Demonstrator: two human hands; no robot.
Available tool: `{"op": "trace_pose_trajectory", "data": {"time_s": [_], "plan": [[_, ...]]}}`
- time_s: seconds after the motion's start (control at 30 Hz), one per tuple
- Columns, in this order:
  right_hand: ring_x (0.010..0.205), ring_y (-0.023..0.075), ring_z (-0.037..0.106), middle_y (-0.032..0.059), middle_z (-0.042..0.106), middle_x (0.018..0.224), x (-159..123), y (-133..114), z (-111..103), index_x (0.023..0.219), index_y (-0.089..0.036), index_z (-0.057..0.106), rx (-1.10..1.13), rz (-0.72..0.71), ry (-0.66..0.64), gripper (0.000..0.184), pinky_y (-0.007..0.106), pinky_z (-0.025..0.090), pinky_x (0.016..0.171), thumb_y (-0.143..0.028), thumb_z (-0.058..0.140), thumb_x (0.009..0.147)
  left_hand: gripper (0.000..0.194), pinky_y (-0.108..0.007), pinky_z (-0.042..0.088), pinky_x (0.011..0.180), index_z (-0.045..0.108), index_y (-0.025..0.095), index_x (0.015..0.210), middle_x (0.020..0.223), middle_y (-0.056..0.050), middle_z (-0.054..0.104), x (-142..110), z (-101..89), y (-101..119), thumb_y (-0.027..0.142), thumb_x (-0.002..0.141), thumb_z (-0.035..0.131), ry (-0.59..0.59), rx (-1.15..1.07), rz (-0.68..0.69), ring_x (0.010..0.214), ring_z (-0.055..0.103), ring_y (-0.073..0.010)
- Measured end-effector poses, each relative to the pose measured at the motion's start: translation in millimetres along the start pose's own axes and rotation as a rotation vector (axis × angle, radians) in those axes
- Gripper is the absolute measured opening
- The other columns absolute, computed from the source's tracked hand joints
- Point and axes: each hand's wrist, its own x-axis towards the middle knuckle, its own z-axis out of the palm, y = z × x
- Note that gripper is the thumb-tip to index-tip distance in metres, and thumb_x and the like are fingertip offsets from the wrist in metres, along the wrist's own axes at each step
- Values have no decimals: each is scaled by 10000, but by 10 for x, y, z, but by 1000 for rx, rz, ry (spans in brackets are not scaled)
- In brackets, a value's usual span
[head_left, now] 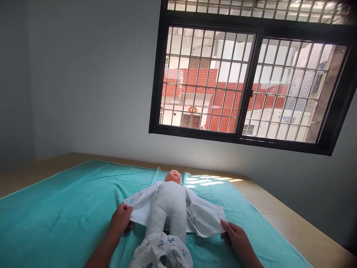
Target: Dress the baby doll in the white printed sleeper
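A baby doll (pixel 170 204) with a pale cloth body lies on its back on a teal sheet (pixel 64 212), head toward the wall. A white garment (pixel 205 217) lies spread open beneath it. My left hand (pixel 120 220) pinches the garment's left flap at its lower corner. My right hand (pixel 235 238) grips the right flap's lower edge. Printed white baby trousers (pixel 161 253) cover the doll's legs near the bottom of the view.
The sheet lies on a tan bed or platform (pixel 292 223) that runs along a grey wall. A black-framed barred window (pixel 245 82) is above, showing a red brick building. Sunlight stripes fall on the sheet beside the doll's head.
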Motion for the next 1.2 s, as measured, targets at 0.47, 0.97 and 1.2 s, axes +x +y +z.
{"op": "trace_pose_trajectory", "data": {"time_s": [0.47,0.97,1.2], "plan": [[590,207,497,23,575,577,-85,-85,-91,498,-207,560,-268,15,120,493,310,357,558,-645,553,724,327,-387,471,786,531,168,1091,1098,-157,617,80,91,-228,110,826,348,168,438,291,977,617,-311],[562,139,327,-22,421,563,-274,-149,134,574,-215,440,-377,-278,48,494,285,278,560,-612,501,861,260,-332,525,801,612,209,867,925,-54,706,-305,349,19,412,743,508,-245,-45,402,881,663,-236],[644,157,484,8,616,707,-340,-357,295,770,-191,645,-262,-223,-283,430,276,368,609,-594,522,856,511,-397,519,852,603,158,1035,971,-104,735,-292,466,19,590,766,552,-350,-139,264,942,672,-285]]}}
